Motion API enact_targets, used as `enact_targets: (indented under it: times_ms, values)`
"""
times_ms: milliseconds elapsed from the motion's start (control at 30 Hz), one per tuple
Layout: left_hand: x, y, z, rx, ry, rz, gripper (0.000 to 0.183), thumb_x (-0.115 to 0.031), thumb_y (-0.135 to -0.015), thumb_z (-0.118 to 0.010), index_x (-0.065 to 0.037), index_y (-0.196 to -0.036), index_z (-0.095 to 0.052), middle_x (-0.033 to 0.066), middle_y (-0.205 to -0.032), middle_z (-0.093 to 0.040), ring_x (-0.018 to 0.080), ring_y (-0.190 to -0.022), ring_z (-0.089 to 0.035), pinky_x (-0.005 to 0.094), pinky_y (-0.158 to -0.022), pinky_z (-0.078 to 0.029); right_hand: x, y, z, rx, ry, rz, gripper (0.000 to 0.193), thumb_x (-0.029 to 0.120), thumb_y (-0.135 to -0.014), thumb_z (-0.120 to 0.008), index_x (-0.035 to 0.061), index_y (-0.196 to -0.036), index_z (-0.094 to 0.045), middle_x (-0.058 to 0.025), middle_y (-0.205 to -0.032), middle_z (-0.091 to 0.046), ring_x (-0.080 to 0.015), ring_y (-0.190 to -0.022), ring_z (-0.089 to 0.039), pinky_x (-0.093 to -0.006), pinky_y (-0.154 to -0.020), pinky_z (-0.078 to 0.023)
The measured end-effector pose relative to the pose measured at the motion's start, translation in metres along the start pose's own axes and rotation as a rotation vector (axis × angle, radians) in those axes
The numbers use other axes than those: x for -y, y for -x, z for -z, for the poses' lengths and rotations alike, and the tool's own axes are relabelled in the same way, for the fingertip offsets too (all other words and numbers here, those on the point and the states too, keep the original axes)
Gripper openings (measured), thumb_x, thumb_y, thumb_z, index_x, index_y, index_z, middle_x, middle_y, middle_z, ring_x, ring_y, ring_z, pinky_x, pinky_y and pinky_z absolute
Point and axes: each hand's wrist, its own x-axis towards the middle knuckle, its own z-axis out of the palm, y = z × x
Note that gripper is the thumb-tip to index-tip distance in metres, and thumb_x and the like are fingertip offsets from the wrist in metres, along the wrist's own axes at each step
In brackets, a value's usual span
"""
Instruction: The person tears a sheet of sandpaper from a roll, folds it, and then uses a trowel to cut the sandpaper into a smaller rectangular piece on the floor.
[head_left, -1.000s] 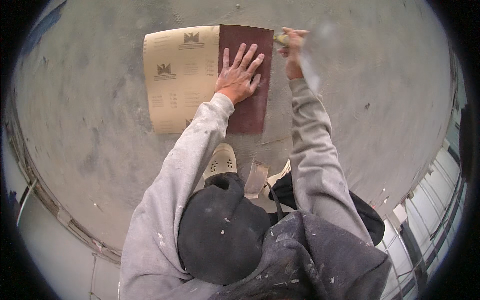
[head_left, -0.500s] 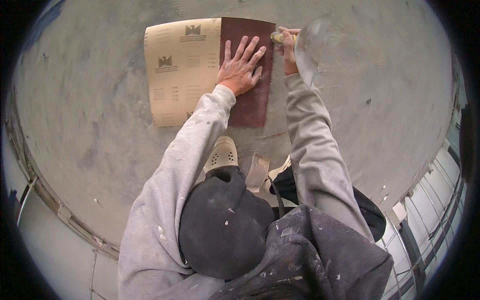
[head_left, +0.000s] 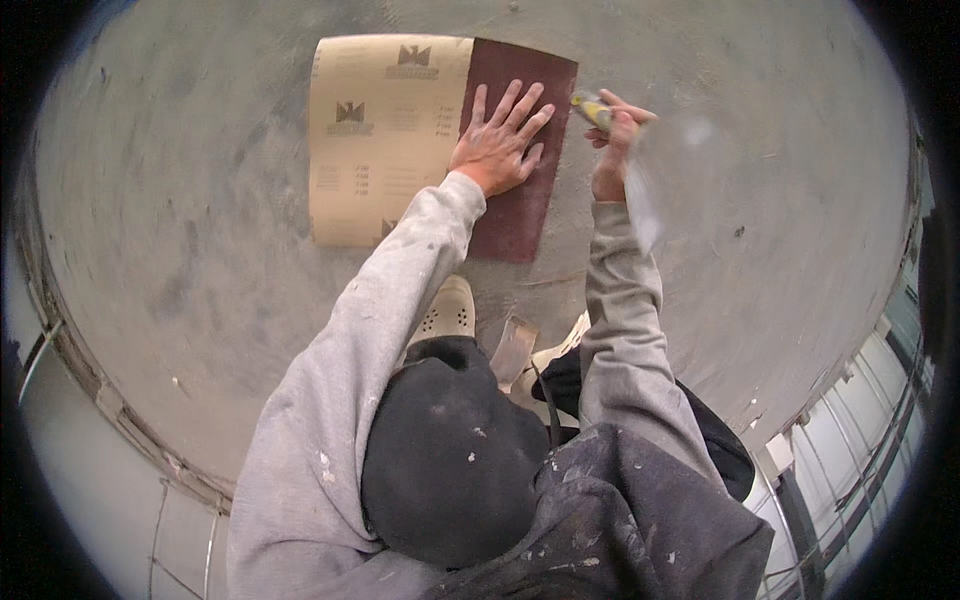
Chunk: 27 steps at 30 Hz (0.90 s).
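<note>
On the grey floor lies sandpaper, its printed beige backing showing at left and its dark red grit side at right. The beige part seems folded over the red part. My left hand presses flat on the red side, fingers spread, by the beige edge. Just right of the sheet, my right hand is closed around the yellow and grey handle of what looks like a wide putty knife. Its broad pale blade is smeared by motion and sits right of the hand, off the paper.
Below the sheet are my pale clogs, with a flat, dusty grey-beige piece between them. Floor surrounds the sheet. White panels with metal bars stand along the lower right; a wall edge curves at lower left.
My right hand has moved down and slightly right with the putty knife, away from the sheet's edge. My left hand stays flat on the red side. The whole view has shifted slightly.
</note>
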Motion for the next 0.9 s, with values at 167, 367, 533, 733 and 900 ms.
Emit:
enact_targets:
  times_ms: [167,367,533,733,900]
  values:
    - [0.004,-0.008,0.005,-0.047,-0.035,-0.016,0.058,-0.042,-0.093,-0.047,-0.027,-0.146,-0.029,0.0012,-0.158,-0.014,0.0248,-0.147,-0.009,0.0593,-0.116,-0.008,-0.010,0.016,-0.002,0.031,-0.047,-0.134,0.030,0.036,-0.096,-0.051,0.0070,-0.104,-0.052,-0.0127,-0.111,-0.063,-0.0135,-0.089,-0.062,-0.0207,-0.060,-0.049]
    - [-0.002,0.002,0.001,-0.019,-0.002,-0.010,0.057,-0.042,-0.093,-0.047,-0.026,-0.145,-0.031,0.0013,-0.157,-0.016,0.0257,-0.146,-0.012,0.0598,-0.116,-0.009,-0.019,0.019,0.008,0.038,0.029,-0.152,0.031,0.036,-0.097,-0.051,0.0062,-0.105,-0.050,-0.0150,-0.111,-0.065,-0.0107,-0.069,-0.059,-0.0198,-0.055,-0.047]
    - [0.004,-0.002,0.000,-0.024,0.003,0.018,0.056,-0.042,-0.093,-0.047,-0.026,-0.145,-0.032,0.0020,-0.157,-0.017,0.0253,-0.146,-0.012,0.0600,-0.116,-0.009,0.001,0.029,0.012,0.054,-0.027,-0.129,0.031,0.033,-0.096,-0.053,0.0042,-0.106,-0.052,-0.0175,-0.112,-0.064,-0.0135,-0.086,-0.062,-0.0220,-0.059,-0.050]
    - [0.004,-0.010,0.004,-0.049,-0.039,-0.016,0.055,-0.042,-0.094,-0.046,-0.026,-0.145,-0.031,0.0015,-0.158,-0.015,0.0249,-0.146,-0.011,0.0594,-0.116,-0.011,-0.013,0.032,0.009,0.000,0.079,-0.132,0.031,0.037,-0.096,-0.051,0.0069,-0.101,-0.051,-0.0139,-0.111,-0.066,-0.0075,-0.060,-0.056,-0.0191,-0.054,-0.044]
    - [0.004,-0.001,0.004,0.003,-0.034,0.020,0.055,-0.041,-0.095,-0.046,-0.026,-0.145,-0.030,0.0014,-0.158,-0.015,0.0245,-0.146,-0.010,0.0592,-0.116,-0.010,-0.015,0.050,0.013,0.060,0.072,-0.177,0.030,0.036,-0.097,-0.050,0.0062,-0.101,-0.052,-0.0149,-0.110,-0.066,-0.0082,-0.060,-0.056,-0.0190,-0.054,-0.044]
